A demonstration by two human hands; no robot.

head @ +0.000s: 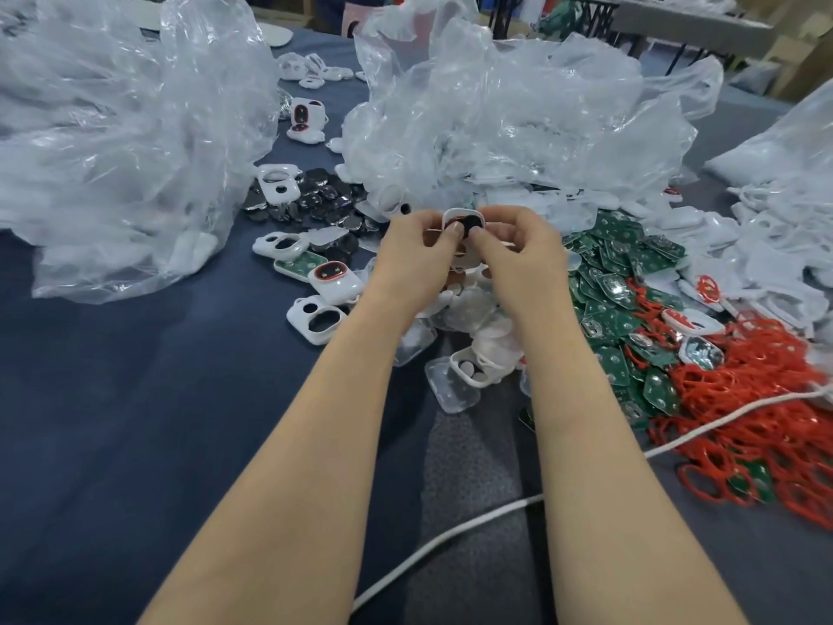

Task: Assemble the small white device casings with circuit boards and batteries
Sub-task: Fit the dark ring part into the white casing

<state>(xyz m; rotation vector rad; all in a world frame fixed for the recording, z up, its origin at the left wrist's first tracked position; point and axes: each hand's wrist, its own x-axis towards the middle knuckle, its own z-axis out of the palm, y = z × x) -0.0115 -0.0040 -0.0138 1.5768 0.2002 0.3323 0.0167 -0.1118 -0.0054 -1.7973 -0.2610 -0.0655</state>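
Observation:
Above the middle of the table, my left hand [417, 245] and my right hand [518, 245] hold one small white casing [455, 215] between them. Both thumbs press on a black oval piece [470, 224] set in its face, where a red rim shows. Green circuit boards [604, 281] lie heaped just right of my hands. Red rubber rings [757, 421] are piled further right. Black oval parts [315, 198] are spread to the left behind. Empty white casings [315, 320] and one fitted casing [336, 279] lie left of my left wrist.
Large crumpled clear plastic bags [112, 142] fill the left and the back centre [518, 119]. More white casings [775, 245] are heaped at the right. A white cable [450, 539] crosses the dark blue cloth near me. Clear covers [453, 390] lie under my wrists.

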